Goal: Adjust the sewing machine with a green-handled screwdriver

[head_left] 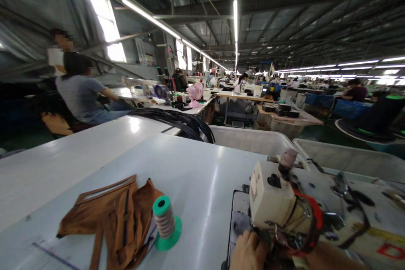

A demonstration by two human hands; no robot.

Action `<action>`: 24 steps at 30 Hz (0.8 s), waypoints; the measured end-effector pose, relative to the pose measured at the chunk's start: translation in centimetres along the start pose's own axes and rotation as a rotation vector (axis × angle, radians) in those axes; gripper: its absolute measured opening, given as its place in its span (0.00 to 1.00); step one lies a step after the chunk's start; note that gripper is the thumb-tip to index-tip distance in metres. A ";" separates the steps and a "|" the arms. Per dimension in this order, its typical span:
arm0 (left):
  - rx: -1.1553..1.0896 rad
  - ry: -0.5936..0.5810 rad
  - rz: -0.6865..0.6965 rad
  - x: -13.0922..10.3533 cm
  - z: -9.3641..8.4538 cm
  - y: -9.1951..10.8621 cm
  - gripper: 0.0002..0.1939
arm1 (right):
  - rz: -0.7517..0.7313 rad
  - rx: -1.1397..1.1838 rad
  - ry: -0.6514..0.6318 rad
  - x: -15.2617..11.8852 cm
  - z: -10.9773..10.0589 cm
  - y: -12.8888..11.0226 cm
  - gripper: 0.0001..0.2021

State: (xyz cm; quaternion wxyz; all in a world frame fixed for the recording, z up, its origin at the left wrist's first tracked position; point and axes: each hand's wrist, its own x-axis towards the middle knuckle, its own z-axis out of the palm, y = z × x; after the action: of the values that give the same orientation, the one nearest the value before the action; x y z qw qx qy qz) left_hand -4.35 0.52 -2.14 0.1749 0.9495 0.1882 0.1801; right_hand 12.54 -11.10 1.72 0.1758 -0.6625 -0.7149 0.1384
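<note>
Currently, at lower right of frame, one hand [248, 253] rests against sewing machine [278, 202] head, grip state indeterminate; thread spool [165, 221] and brown fabric [117, 219] at lower left.

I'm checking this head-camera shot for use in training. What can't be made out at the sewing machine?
- Head view: hand at the sewing machine, fingers cut off by the bottom edge; which hand, unclear.
- Needle area: hidden behind the machine's head.
- Brown fabric: lower part cut off by the edge.
- Other hand: outside the picture.
</note>
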 end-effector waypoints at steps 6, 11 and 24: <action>-0.095 0.020 0.044 0.9 0.1 0.3 0.08 | 0.324 0.083 -0.161 -0.1 0.6 0.9 0.17; 0.059 -0.068 0.093 2.7 1.2 1.6 0.17 | 0.352 0.010 -0.123 -0.5 -0.1 0.6 0.16; -0.057 -0.049 -0.111 -0.1 0.0 1.6 0.18 | -0.374 -0.534 0.285 -0.9 2.3 3.1 0.19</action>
State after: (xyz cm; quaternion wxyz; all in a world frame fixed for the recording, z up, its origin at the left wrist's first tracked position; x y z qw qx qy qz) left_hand -4.00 -0.90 -1.50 0.2163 0.9364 0.2307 0.1519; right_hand 14.43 -11.67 -1.73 0.1166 -0.5553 -0.8031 -0.1820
